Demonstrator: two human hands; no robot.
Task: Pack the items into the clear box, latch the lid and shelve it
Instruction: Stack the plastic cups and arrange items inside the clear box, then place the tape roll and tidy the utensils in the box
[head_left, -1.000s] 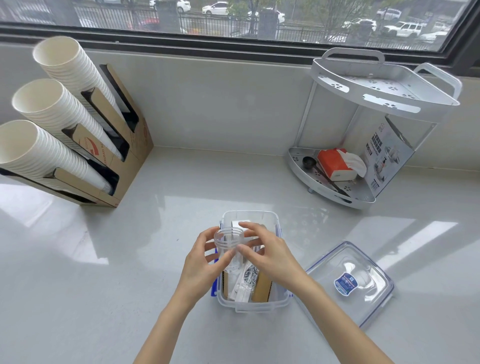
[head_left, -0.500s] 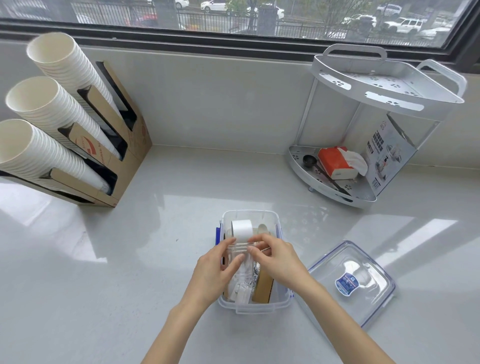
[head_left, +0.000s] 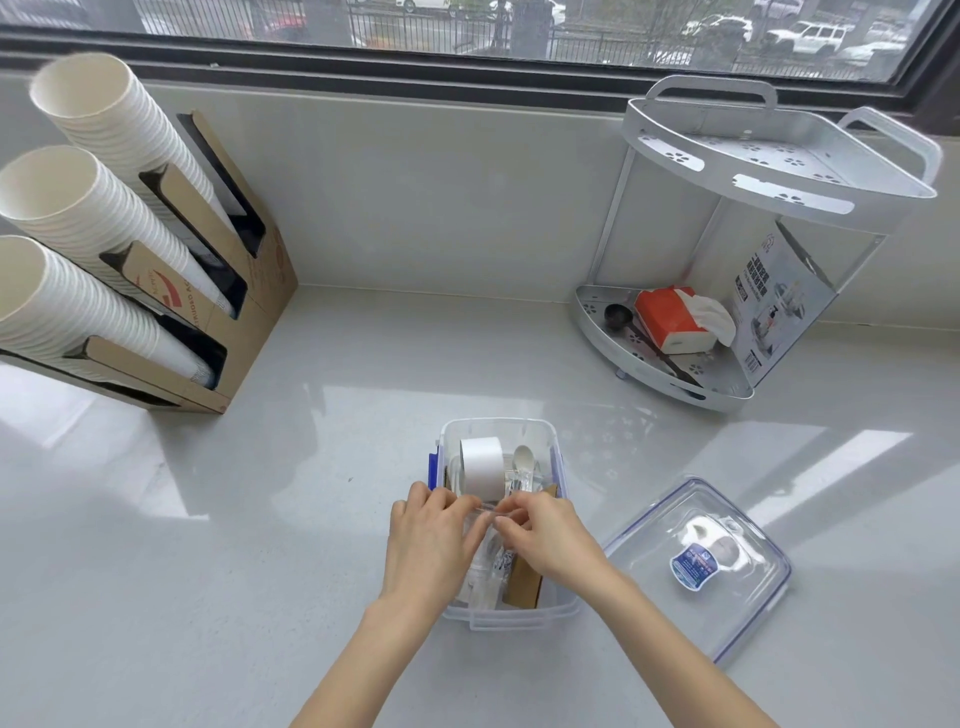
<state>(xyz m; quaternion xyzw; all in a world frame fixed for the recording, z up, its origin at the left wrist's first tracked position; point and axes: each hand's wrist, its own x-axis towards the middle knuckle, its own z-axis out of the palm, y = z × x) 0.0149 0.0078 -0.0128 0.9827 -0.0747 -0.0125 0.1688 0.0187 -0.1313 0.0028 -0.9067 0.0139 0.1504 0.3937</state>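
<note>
The clear box with blue latches stands on the white counter in front of me. Inside lie a white paper cup on its side, a wrapped plastic spoon, brown cardboard sleeves and plastic packets. My left hand and my right hand both pinch a clear plastic cup low inside the box, over the packets. The clear lid with a blue-and-white label lies flat on the counter to the right of the box.
A cardboard dispenser with three stacks of white paper cups stands at the left. A white two-tier corner shelf sits at the back right, its lower tier holding a red tissue pack, a black scoop and a printed box.
Both hands have lowered the clear plastic cup from above the box down into it. The white paper cup and spoon behind them have come into view.
</note>
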